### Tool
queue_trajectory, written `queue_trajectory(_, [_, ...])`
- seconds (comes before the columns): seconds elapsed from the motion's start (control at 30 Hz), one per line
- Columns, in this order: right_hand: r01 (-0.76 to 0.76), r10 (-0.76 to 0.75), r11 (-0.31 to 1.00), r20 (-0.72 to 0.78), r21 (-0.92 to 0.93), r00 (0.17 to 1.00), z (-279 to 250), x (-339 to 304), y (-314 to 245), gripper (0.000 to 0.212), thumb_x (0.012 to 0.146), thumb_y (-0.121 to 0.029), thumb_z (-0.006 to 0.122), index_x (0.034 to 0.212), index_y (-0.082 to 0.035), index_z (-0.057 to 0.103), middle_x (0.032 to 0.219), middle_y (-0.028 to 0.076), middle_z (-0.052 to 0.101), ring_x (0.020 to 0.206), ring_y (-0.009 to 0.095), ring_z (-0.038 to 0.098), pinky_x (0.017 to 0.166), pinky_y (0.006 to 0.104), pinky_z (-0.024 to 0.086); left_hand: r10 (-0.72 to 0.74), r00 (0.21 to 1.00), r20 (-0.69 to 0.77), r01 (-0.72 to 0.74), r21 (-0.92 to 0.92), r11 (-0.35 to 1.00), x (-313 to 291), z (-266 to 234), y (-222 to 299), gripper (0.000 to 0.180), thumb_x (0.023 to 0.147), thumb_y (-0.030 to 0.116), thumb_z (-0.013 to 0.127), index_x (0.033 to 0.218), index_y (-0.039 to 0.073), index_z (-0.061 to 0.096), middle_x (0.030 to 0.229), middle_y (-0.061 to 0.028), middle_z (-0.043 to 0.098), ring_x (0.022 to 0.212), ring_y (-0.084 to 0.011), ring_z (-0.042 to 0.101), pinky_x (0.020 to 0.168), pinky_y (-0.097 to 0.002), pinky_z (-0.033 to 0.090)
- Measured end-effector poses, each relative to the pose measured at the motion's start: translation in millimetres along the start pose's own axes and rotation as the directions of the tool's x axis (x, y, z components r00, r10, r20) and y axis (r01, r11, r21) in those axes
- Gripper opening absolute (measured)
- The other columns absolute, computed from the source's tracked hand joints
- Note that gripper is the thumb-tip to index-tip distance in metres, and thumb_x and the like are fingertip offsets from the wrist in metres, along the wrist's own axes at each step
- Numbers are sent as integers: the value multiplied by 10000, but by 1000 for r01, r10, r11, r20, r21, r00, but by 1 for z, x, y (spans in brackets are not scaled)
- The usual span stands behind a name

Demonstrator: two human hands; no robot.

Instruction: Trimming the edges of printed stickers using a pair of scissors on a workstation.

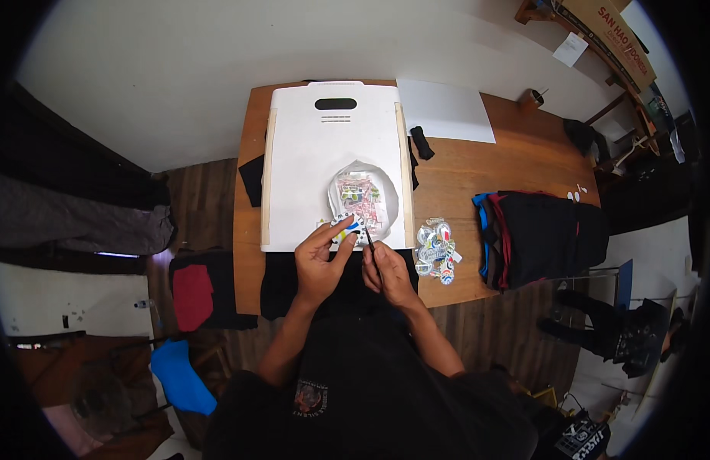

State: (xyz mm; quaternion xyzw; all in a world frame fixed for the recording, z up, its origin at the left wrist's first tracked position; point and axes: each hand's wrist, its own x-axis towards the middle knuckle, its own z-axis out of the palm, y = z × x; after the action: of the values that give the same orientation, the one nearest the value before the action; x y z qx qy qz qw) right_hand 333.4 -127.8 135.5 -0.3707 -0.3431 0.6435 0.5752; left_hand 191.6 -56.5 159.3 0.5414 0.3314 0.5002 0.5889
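Note:
My left hand (321,259) pinches a round printed sticker or tag (350,228) with blue, yellow and black marks at the near rim of a white bag (391,188). The bag stands with its mouth spread, showing a heap of small red-and-white slips (361,201) inside. Closed round a thin dark tool (371,242), my right hand (391,274) points it up against the edge of the round piece. The tool's exact kind is too small to tell. Beneath the bag lies a white board (301,169) with an oval handle slot.
Right of the board lies a cluster of round printed tags (434,249). Folded dark garments (543,238) are stacked at the wooden table's (462,172) right. A rolled black cloth (421,143) and a white sheet (445,111) lie farther back. Black cloth (282,284) hangs at the near edge.

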Motion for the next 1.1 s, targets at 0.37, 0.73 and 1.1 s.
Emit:
queue_trajectory(0.37, [11, -11, 1000, 6, 11, 1000, 0, 1, 3, 374, 1096, -369, 343, 959, -45, 469, 547, -27, 331, 427, 66, 277, 428, 219, 296, -12, 1000, 8, 12, -9, 1000, -1, 0, 4, 357, 894, -121, 646, 1249, -88, 632, 1026, -92, 645, 972, -96, 596, 860, -200, 472])
queue_trajectory(0.73, [1, -1, 1000, 1, 30, 1000, 1, 1, 2, 381, 1096, -372, 339, 958, -45, 477, 544, -28, 323, 425, 70, 271, 424, 221, 295, -11, 1000, 10, 11, -25, 1000, -3, -2, 0, 351, 893, -124, 645, 1242, -90, 634, 1033, -93, 652, 977, -99, 604, 870, -206, 476])
queue_trajectory(1.1, [12, -12, 1000, 1, 22, 1000, 0, 1, 3, 381, 1095, -377, 343, 958, -47, 477, 546, -28, 334, 426, 67, 275, 424, 218, 293, -16, 1000, 25, 17, -39, 999, -2, -2, 0, 355, 894, -119, 649, 1248, -89, 631, 1026, -96, 651, 978, -101, 604, 866, -208, 481])
